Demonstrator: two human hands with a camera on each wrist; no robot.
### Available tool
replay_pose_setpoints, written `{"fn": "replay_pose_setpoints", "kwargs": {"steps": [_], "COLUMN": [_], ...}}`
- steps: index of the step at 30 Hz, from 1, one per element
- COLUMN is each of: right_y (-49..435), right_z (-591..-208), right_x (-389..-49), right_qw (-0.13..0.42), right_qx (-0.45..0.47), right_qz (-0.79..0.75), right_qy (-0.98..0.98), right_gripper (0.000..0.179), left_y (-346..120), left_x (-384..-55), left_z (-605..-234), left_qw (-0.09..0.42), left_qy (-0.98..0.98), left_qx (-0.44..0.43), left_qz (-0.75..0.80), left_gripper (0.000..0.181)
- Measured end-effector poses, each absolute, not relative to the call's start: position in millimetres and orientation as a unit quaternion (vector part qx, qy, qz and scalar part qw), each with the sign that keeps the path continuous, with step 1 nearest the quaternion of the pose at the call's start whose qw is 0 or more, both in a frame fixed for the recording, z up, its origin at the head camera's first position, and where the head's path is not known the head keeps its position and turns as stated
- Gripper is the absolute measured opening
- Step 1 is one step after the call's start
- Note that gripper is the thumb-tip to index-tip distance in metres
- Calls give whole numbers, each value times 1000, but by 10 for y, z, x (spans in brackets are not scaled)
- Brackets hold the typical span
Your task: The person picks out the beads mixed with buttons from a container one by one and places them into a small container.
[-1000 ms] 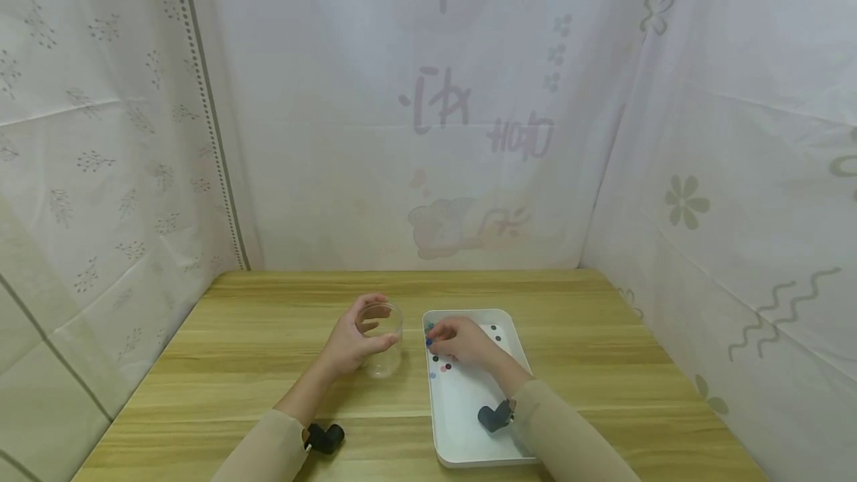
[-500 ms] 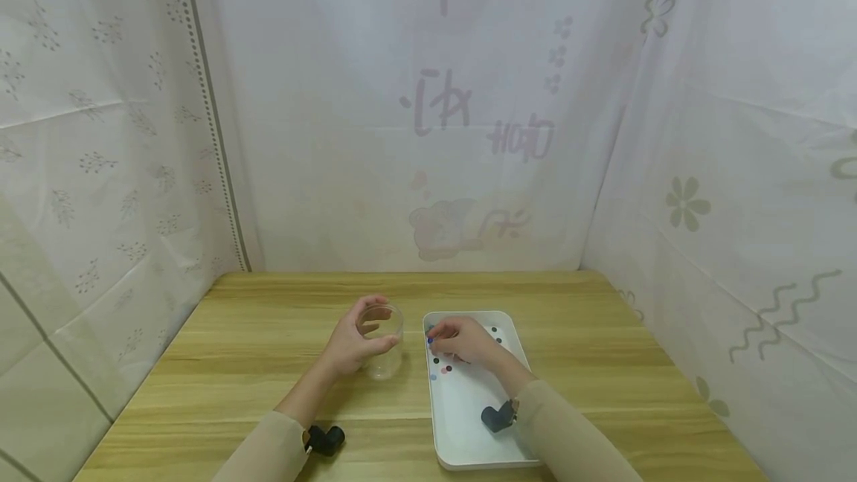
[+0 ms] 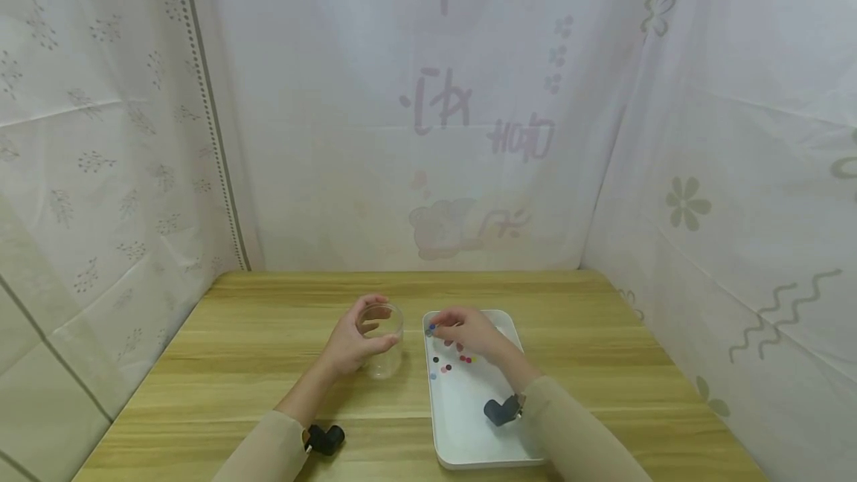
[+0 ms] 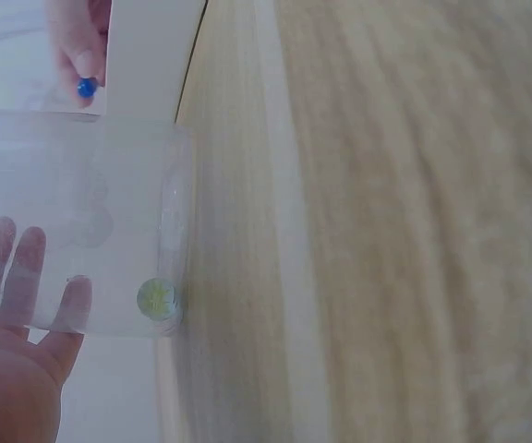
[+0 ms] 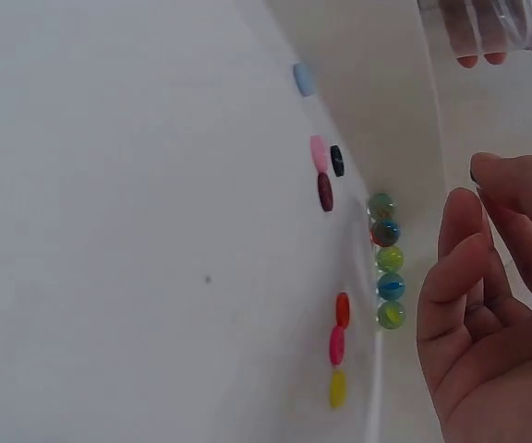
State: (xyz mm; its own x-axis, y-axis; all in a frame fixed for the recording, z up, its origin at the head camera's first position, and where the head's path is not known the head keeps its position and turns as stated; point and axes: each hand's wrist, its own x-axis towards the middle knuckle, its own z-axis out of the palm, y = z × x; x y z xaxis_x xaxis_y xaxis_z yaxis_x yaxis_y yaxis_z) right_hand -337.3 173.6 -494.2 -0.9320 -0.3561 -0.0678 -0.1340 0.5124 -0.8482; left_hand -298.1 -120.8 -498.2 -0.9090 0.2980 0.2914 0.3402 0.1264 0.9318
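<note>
My left hand (image 3: 351, 341) holds a clear plastic cup (image 3: 382, 367) upright at the table, fingers and thumb around its sides. Through its wall in the left wrist view, one clear marble with a yellow-green core (image 4: 158, 299) shows at the bottom. My right hand (image 3: 469, 333) is over the far left part of the white tray (image 3: 469, 437), pinching a small blue bead (image 4: 86, 87) between thumb and fingertip. Below that hand, several glass marbles (image 5: 390, 259) line the tray's edge in the right wrist view.
Flat oval beads lie scattered on the tray floor: light blue (image 5: 303, 79), pink (image 5: 318, 153), black (image 5: 337, 161), dark red (image 5: 325, 192), red (image 5: 342, 310) and yellow (image 5: 337, 389). The wooden table (image 3: 268, 363) extends around the tray, with patterned curtains (image 3: 335, 169) behind and at both sides.
My right hand has moved slightly away toward the tray's far end with the blue bead, uncovering red and yellow beads. My left hand and the cup have stayed in place.
</note>
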Motion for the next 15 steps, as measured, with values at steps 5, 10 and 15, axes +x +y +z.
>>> {"fn": "replay_pose_setpoints", "kwargs": {"steps": [5, 10, 15], "right_y": [1768, 1789, 1797], "right_z": [-4890, -4847, -4802], "right_x": [-3383, -3380, -3370], "right_qw": [108, 101, 98], "right_qx": [-152, -146, -140], "right_qz": [-494, -507, -519], "right_qy": [849, 843, 838], "right_gripper": [24, 25, 26], "left_y": [-1210, -1208, -1210], "left_x": [-2977, -2979, -2983], "left_z": [-4981, -4977, -4978], "left_qw": [16, 16, 18], "left_qy": [-746, -746, -748], "left_qx": [-217, -216, -215], "left_qz": [-629, -630, -627], "left_gripper": [69, 73, 74]}}
